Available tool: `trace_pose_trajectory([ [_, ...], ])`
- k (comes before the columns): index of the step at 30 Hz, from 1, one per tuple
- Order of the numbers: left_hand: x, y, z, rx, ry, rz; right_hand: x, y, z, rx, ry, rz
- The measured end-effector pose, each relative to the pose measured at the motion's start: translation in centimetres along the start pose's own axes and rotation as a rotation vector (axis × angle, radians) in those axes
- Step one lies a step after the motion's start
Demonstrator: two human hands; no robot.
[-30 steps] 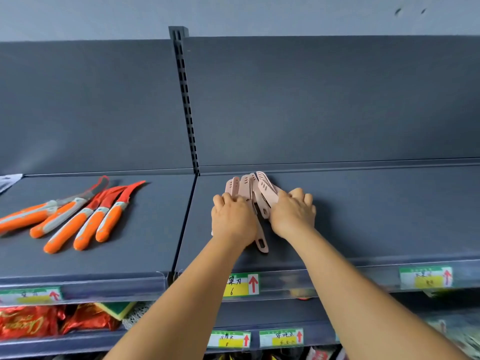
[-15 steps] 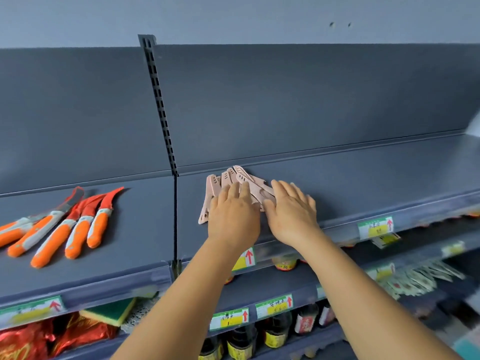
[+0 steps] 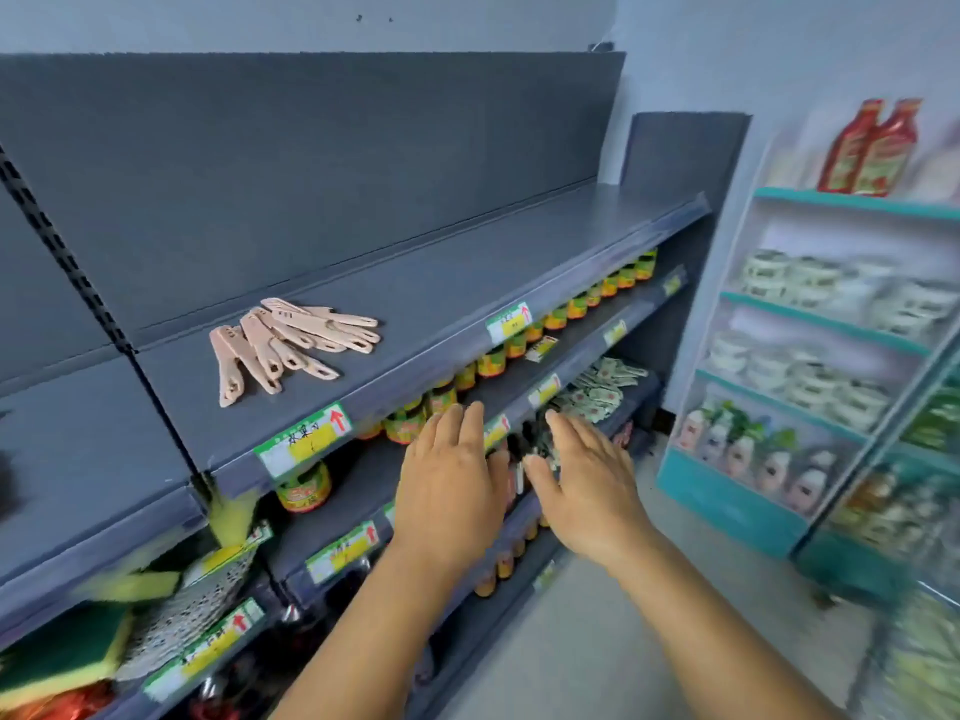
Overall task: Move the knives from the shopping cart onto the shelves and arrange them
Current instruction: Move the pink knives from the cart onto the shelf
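Left hand (image 3: 452,475) and right hand (image 3: 587,485) are raised side by side in front of the lower shelves, fingers straight and spread, holding nothing. Pink knives (image 3: 291,340) lie fanned on the grey shelf (image 3: 467,283), at 10 o'clock from the hands, well apart. Price tag (image 3: 304,439) at the shelf edge: red arrow, handwriting unreadable.

Jars (image 3: 576,305) line lower shelf; sponges (image 3: 67,652) bottom left; teal rack (image 3: 810,356) right.
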State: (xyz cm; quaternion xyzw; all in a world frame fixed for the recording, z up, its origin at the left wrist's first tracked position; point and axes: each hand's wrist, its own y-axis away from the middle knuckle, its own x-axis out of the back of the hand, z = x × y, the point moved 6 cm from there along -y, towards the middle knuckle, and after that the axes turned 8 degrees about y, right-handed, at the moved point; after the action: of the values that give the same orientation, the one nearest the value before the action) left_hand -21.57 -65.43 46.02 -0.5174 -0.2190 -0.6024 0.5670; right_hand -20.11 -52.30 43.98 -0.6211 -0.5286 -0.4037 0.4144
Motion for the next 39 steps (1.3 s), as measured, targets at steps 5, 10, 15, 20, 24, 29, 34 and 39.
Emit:
trace_pose_trajectory([
  [5,-6.3,3.3,6.4,-0.121,0.077,-0.210,-0.9,6.3,8.4,-0.242,0.051,-0.017],
  [10,-12.7,6.9,12.8,-0.235,0.079,-0.417,-2.1,13.4,16.5,-0.483,0.016,-0.054],
  [15,-18.3,10.6,19.5,-0.321,0.103,-0.572,-2.2,20.0,24.2,-0.715,-0.021,-0.044],
  [20,-23.0,13.7,27.2,-0.390,0.122,-0.689,-1.8,25.7,31.9,-0.836,-0.054,-0.020],
  [24,-26.3,15.6,33.5,-0.413,0.142,-0.740,-1.3,29.0,38.1,-0.894,-0.088,-0.002],
  [29,-31.5,17.4,40.2,-0.377,0.193,-0.810,-1.7,32.0,46.0,-0.932,-0.129,-0.036],
  [34,-38.7,19.3,44.1,-0.328,0.171,-0.922,-4.0,34.0,53.0,-0.982,-0.203,-0.041],
  [39,-46.2,21.3,46.0,-0.306,0.135,-1.011,-7.8,35.4,58.7,-1.051,-0.255,-0.073],
])
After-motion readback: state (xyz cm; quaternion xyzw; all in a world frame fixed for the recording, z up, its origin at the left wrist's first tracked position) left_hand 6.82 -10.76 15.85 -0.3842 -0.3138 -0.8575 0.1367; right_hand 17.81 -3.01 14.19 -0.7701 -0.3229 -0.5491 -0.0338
